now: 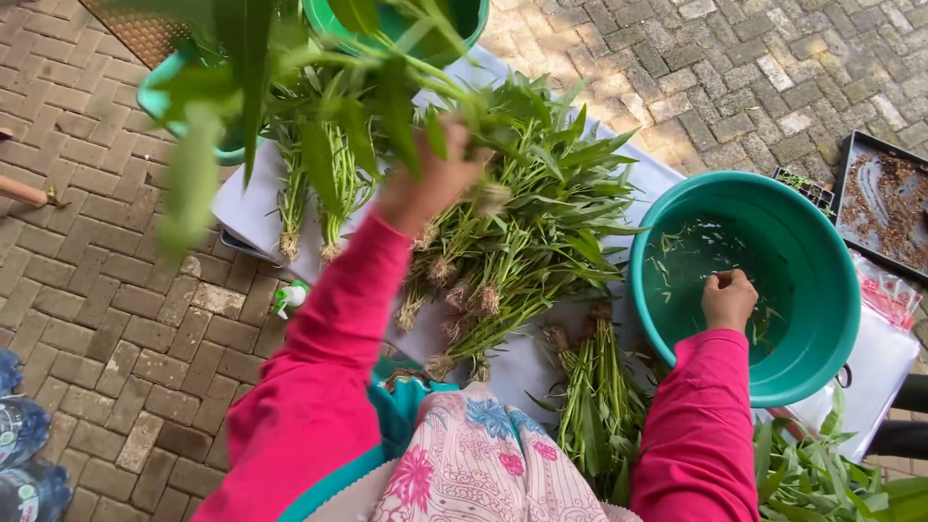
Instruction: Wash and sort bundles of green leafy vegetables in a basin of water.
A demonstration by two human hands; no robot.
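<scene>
My left hand (pixel 432 184) is raised and shut on a bunch of long-stemmed leafy greens (pixel 290 87), whose leaves hang blurred close to the camera. Below it a large pile of the same greens with roots (pixel 522 242) lies on a white sheet (pixel 253 208). My right hand (pixel 729 298) reaches into a teal plastic basin (pixel 831 290) holding water and loose leaf bits; its fingers are curled, and I cannot tell if they hold anything. Both arms wear pink sleeves.
A second teal basin (pixel 464 19) stands at the top, another teal tub (pixel 159 97) at the upper left. A black seedling tray (pixel 884 203) lies far right. More greens (pixel 822 474) lie at the lower right. Water bottles (pixel 24 464) sit on the brick paving.
</scene>
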